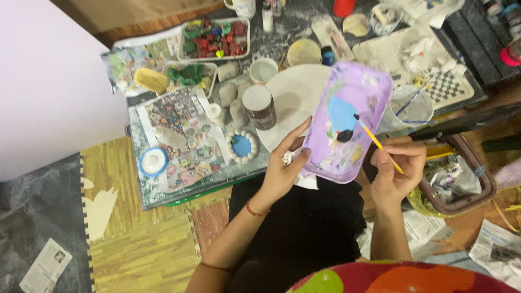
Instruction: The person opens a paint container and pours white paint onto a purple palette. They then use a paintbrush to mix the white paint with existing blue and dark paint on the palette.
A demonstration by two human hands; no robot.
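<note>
My left hand (pixel 282 165) holds up a purple tray palette (pixel 347 122) smeared with blue, black and yellow paint, and a small white object sits between its fingers. A thin yellow-handled paintbrush (pixel 377 142) is pinched in my right hand (pixel 395 168), its dark tip touching the black blob on the palette. A small round dish with a blue centre and white beaded rim (pixel 241 145) lies on the low table just left of my left hand.
The low table (pixel 163 192) carries a round white board (pixel 293 92), a brown jar (pixel 259 106), grey clay figures (pixel 228 95), trays of coloured pieces (pixel 214 38), a clear water cup (pixel 412 108) and a checkered board (pixel 448 87). A bin (pixel 461 179) stands at right.
</note>
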